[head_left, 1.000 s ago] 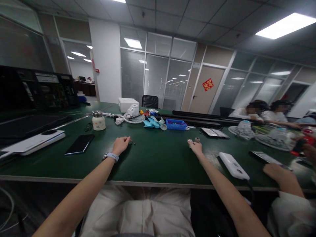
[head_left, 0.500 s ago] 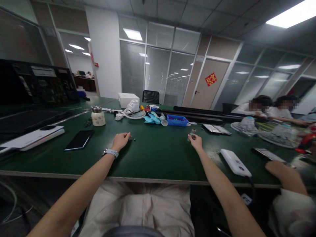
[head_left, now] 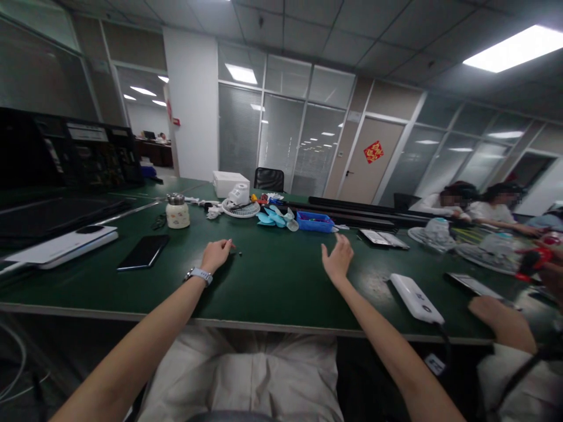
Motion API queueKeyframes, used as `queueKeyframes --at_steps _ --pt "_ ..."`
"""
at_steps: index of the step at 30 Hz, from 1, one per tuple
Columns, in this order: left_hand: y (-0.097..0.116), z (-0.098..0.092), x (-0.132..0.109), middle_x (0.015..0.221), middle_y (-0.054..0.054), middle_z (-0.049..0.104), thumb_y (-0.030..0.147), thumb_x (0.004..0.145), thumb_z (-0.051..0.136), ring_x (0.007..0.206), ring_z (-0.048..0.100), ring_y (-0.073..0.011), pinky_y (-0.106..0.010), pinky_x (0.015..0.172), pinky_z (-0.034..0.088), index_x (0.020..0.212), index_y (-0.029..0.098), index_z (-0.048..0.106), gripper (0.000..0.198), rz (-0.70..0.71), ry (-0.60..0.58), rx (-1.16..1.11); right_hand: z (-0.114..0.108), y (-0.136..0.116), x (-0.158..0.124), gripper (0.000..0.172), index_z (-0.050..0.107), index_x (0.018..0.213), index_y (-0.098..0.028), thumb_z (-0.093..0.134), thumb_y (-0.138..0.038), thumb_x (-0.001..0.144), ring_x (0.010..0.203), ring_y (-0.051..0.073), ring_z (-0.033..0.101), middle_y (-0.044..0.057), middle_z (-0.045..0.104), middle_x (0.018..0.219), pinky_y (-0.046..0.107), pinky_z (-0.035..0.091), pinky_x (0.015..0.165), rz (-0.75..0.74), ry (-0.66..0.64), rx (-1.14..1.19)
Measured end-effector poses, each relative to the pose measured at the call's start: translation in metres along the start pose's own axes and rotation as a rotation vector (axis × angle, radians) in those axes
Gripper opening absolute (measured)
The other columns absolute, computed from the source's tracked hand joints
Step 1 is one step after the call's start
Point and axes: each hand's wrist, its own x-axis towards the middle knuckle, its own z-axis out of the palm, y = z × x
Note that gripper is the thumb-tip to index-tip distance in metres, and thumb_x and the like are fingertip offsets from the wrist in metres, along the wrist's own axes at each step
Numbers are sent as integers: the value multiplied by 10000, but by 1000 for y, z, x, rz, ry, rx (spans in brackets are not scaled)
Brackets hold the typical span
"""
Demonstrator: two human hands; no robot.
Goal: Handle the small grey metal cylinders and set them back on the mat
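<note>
Over the left half of the green table [head_left: 281, 281], my left hand [head_left: 216, 255] rests with its fingers pinched together. Something small shows at the fingertips, too small to name, and a tiny dark piece [head_left: 240, 254] lies just beyond. My right hand [head_left: 338, 259] is at the right, thumb apart from the other fingers, with nothing visible in it. Nearest beyond it is a blue basket [head_left: 315, 221] with small items inside. Light-blue fan blades [head_left: 273, 218] lie left of the basket. Farther left, a white fan motor housing [head_left: 238, 194] sits on a round white grille [head_left: 250, 210].
A cream jar [head_left: 177, 214] and a black phone [head_left: 143, 252] stand and lie at left. At right are a white power bank [head_left: 416, 298] with a cable and an open booklet-like item [head_left: 383, 238]. Another person's hand [head_left: 501, 316] is beside a phone [head_left: 477, 286].
My right hand has opened and turned; the small shiny piece it held is no longer visible. My left hand keeps its place. The camera view has tilted up slightly.
</note>
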Motion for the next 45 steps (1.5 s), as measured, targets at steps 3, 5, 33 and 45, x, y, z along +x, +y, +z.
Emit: queueKeyframes --at_steps 3,5,33,45 --pt "-1 0 1 851 -64 713 462 898 336 782 618 -204 -261 666 402 946 213 709 451 -35 52 -14 20 -68 -24 469 538 1268 -215 448 -488 898 994 206 580 97 608 1146 330 423 860 -232 -416 219" --pt "-1 0 0 856 -67 713 454 900 337 776 618 -203 -261 659 398 963 205 697 442 -47 71 -19 41 -114 -36 499 609 1204 -239 457 -577 869 830 181 618 52 675 929 286 447 752 -209 -674 305" --pt "3 -4 -6 862 -66 709 446 890 370 765 612 -197 -263 623 382 914 203 692 404 -31 30 -13 -4 52 30 335 733 1002 -186 469 -335 858 884 275 574 159 627 914 388 406 741 442 53 -152" --pt "2 -1 -4 888 -63 708 442 890 360 774 610 -201 -260 617 370 921 216 694 404 -14 26 34 -7 33 36 553 530 1308 -238 523 -483 813 1116 301 498 161 543 1216 440 363 925 527 142 -234"
